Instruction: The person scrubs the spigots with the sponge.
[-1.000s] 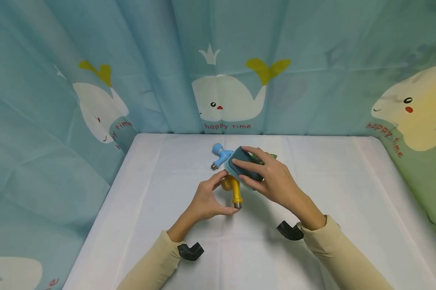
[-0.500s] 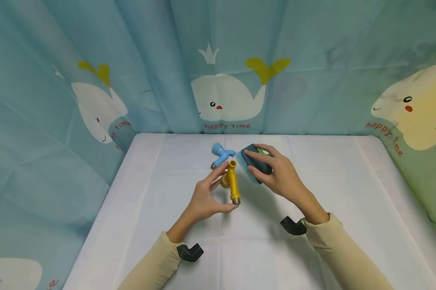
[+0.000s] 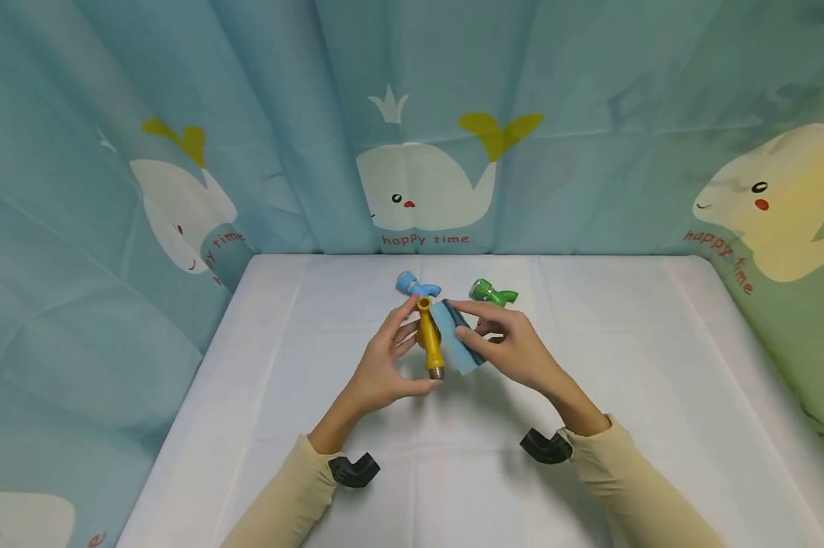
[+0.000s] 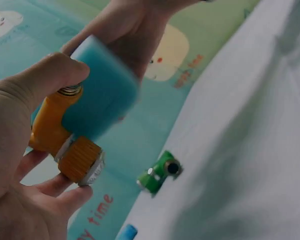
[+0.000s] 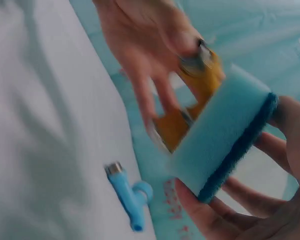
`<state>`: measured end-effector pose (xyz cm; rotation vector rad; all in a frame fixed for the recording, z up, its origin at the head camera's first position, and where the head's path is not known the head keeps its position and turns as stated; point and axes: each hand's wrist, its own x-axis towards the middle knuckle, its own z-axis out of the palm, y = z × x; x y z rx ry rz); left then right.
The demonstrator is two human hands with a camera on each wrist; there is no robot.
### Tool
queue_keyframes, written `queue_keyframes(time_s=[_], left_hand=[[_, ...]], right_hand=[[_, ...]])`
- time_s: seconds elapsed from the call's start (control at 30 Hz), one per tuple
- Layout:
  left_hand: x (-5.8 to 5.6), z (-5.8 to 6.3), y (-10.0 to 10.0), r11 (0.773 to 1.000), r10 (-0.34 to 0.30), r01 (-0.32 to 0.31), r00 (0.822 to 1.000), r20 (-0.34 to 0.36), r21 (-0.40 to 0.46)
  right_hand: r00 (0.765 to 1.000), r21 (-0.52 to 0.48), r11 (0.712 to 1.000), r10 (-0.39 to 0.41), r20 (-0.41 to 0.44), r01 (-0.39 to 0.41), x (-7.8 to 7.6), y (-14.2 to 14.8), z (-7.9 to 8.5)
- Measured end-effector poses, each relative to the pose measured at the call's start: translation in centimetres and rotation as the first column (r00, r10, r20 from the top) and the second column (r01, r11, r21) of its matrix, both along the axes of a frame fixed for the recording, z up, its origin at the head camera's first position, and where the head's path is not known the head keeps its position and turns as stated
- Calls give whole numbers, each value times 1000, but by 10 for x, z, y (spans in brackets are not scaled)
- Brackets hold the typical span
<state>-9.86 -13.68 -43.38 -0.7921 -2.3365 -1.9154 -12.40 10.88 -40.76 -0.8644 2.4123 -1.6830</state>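
My left hand (image 3: pixel 382 369) holds a yellow faucet (image 3: pixel 431 342) above the table, thumb at its threaded metal end and fingers at the other end. In the left wrist view, the ribbed knob of the faucet (image 4: pixel 80 159) rests by the fingertips. My right hand (image 3: pixel 521 350) grips a two-layer sponge (image 3: pixel 455 340), pale blue on one side and dark blue-green on the other. The pale side faces the faucet, right beside its body. In the right wrist view the sponge (image 5: pixel 222 127) overlaps part of the faucet, and the fingers lie along its dark scouring layer.
Behind the hands, a blue faucet (image 3: pixel 412 284) and a green faucet (image 3: pixel 495 293) lie on the white-covered table (image 3: pixel 316 304). A blue curtain (image 3: pixel 302 152) printed with whales stands along the back and sides.
The sponge went right, off the yellow faucet, then came back left beside it with its pale side turned toward it. The faucet tipped more upright. The green faucet has come into full view.
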Motion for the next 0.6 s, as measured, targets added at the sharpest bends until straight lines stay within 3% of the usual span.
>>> queue_keyframes(time_s=[0.17,0.33,0.47,0.6], left_hand=[[0,0,1,999,-25,23,999,24,46],[-3,-4,-1,995,11,-15,999,45,97],[-5,-3,-5,992,46,-53,997,58,115],[-3,-5,-5,993,11,-23,995,102,117]], right_hand=[[1000,9,1000,12,-17,-12,3,-6,-7],[997,5,1000,13,-71,-12,9,-4,-3],[994,34,995,92,-64,-90,14,-3,1],[990,53,992,117,-77,-114,11,6,3]])
